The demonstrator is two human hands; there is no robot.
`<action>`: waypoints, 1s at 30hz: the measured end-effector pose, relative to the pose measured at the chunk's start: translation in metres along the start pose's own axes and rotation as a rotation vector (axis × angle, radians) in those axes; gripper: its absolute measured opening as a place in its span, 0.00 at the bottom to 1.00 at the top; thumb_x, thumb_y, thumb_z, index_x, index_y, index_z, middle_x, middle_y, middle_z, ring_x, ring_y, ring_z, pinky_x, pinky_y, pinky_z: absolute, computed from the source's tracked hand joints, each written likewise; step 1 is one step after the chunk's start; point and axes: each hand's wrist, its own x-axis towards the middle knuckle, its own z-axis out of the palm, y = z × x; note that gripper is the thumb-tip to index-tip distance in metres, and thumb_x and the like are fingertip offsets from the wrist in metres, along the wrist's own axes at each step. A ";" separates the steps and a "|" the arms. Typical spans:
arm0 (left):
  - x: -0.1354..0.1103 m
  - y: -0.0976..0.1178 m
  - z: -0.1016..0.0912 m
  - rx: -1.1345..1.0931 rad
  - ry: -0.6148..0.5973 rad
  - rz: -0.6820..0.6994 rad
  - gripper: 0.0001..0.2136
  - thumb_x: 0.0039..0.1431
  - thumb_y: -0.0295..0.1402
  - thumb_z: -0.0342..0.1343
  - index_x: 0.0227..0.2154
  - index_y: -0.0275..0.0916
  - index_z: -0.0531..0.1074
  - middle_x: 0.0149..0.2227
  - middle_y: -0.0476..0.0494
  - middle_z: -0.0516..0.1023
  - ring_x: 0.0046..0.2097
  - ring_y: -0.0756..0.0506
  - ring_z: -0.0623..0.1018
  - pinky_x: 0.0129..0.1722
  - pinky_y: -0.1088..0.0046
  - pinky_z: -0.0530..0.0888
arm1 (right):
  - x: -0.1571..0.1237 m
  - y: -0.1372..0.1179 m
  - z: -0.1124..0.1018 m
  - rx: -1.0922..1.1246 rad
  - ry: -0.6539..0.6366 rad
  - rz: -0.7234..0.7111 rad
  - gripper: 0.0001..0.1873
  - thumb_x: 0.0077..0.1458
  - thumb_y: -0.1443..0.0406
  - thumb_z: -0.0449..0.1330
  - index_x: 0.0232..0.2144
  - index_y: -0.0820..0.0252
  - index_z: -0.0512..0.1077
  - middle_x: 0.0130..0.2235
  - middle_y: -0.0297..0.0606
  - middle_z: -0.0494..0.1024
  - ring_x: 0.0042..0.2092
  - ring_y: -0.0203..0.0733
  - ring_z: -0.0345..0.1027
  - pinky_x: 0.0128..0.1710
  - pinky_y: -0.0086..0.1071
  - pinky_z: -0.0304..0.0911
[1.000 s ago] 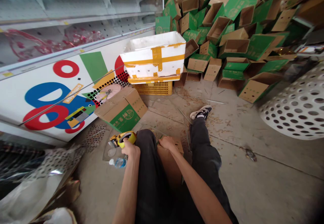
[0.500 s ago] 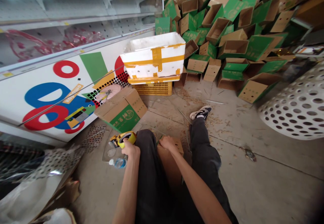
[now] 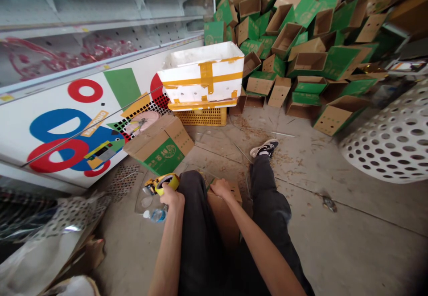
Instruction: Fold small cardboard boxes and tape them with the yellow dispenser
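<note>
I sit on the floor with a brown cardboard box (image 3: pixel 224 218) held between my legs. My left hand (image 3: pixel 171 195) is closed around a yellow tape dispenser (image 3: pixel 163 182) beside my left knee. On the far top edge of the box rests my right hand (image 3: pixel 221 188), its fingers curled over the rim. A clear water bottle (image 3: pixel 155 215) lies on the floor just left of my left arm.
A brown and green carton (image 3: pixel 161 146) lies ahead on the left against a printed freezer cabinet (image 3: pixel 67 122). A white foam box (image 3: pixel 203 74) sits on a yellow crate (image 3: pixel 202 117). Several green and brown cartons (image 3: pixel 301 33) are heaped behind. A white perforated basket (image 3: pixel 394 140) stands at right.
</note>
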 end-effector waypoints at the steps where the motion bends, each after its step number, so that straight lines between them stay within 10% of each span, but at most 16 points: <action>1: -0.001 0.000 0.000 -0.015 0.007 -0.010 0.15 0.55 0.30 0.60 0.34 0.48 0.57 0.33 0.49 0.67 0.53 0.35 0.84 0.37 0.63 0.87 | 0.000 0.000 0.000 -0.007 0.000 0.004 0.26 0.75 0.56 0.57 0.57 0.77 0.80 0.58 0.67 0.75 0.63 0.63 0.69 0.63 0.42 0.63; 30: 0.003 -0.002 0.001 -0.051 -0.002 -0.066 0.13 0.55 0.30 0.61 0.34 0.46 0.60 0.38 0.44 0.73 0.55 0.36 0.84 0.42 0.67 0.87 | 0.000 0.006 -0.001 0.058 0.069 0.104 0.14 0.71 0.67 0.62 0.52 0.74 0.80 0.52 0.63 0.80 0.57 0.57 0.76 0.48 0.33 0.70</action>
